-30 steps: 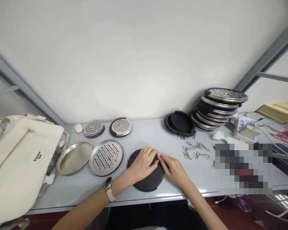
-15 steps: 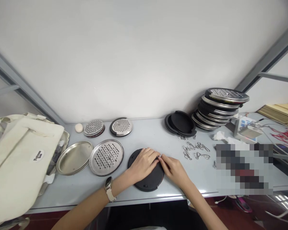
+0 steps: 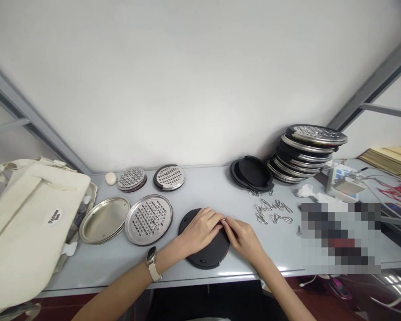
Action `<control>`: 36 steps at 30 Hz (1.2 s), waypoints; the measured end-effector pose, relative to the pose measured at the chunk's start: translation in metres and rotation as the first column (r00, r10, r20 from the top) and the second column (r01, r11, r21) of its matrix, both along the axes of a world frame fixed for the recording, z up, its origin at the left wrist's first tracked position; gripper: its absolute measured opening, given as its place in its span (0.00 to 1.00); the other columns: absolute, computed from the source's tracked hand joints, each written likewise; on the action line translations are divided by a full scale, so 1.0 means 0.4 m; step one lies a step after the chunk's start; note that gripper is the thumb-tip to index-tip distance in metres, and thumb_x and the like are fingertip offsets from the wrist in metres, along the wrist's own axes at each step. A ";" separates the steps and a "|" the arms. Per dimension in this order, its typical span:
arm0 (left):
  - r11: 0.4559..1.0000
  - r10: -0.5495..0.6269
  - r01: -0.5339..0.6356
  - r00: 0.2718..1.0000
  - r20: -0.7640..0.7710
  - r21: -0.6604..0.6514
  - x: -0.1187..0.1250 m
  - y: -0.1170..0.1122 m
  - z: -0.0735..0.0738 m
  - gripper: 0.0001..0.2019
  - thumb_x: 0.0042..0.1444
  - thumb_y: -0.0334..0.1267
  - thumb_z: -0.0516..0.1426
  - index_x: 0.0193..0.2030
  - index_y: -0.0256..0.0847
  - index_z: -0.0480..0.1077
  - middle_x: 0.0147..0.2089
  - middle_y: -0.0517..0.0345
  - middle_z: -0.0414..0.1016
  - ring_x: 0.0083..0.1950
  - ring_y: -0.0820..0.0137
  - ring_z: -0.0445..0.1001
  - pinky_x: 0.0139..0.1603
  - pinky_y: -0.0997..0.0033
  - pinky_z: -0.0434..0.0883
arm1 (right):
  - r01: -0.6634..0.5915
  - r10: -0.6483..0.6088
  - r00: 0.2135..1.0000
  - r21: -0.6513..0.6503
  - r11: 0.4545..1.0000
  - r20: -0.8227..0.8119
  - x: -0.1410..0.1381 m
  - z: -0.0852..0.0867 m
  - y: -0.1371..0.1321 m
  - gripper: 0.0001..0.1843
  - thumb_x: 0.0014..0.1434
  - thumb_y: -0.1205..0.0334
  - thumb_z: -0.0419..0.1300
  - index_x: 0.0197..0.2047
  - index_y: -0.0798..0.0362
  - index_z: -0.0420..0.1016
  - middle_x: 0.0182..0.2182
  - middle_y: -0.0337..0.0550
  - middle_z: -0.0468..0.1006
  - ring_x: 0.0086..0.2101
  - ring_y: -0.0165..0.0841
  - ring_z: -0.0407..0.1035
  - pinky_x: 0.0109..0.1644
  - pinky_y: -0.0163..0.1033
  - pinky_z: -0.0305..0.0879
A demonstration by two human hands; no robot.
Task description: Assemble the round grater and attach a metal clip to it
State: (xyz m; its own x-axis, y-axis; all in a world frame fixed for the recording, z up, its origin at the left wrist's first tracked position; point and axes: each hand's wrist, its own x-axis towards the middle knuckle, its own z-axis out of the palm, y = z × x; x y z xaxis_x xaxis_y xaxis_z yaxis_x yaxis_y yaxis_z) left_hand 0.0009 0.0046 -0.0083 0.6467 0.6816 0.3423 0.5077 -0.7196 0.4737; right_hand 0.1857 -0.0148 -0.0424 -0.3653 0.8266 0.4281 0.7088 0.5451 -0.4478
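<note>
A round black disc (image 3: 211,254) lies near the front edge of the table. My left hand (image 3: 202,229) rests across its upper part, fingers bent and pressed together toward the far right rim. At that same rim, my right hand (image 3: 239,234) is closed in a pinch, its fingertips meeting those of my left. A tiny pale bit shows between the fingertips, too small to name. To the left of the disc lie a metal grater plate (image 3: 149,219) and a few plain metal discs (image 3: 105,220). Several wire clips (image 3: 274,210) are scattered to the right.
Black discs (image 3: 252,173) lean by the wall beside a tall stack of grater discs (image 3: 305,154). Smaller graters (image 3: 132,179) and a black-rimmed grater (image 3: 169,177) sit at the back. A cream bag (image 3: 36,223) covers the left end; cables (image 3: 381,178) run on the right.
The view has shifted very slightly. Both hands stay at the same rim of the black disc, with hardly any visible movement of the fingers.
</note>
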 end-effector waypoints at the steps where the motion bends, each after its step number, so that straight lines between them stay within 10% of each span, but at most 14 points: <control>1: 1.000 0.003 -0.003 1.000 0.005 -0.003 0.000 0.000 0.000 0.08 0.65 0.31 0.51 0.49 0.41 0.66 0.45 0.56 0.72 0.48 0.67 0.70 0.53 0.62 0.67 | -0.001 0.001 1.000 0.005 1.000 0.002 0.000 0.000 0.000 0.14 0.69 0.63 0.45 0.36 0.53 0.68 0.24 0.41 0.73 0.23 0.32 0.68 0.29 0.35 0.59; 36: 0.997 0.076 -0.076 0.997 -0.004 -0.025 0.004 -0.004 -0.006 0.14 0.61 0.31 0.55 0.54 0.42 0.62 0.47 0.54 0.69 0.51 0.64 0.68 0.55 0.60 0.67 | -0.020 0.019 1.000 -0.123 0.992 -0.004 0.006 0.006 -0.001 0.13 0.69 0.62 0.47 0.35 0.51 0.68 0.24 0.41 0.74 0.24 0.32 0.68 0.28 0.34 0.60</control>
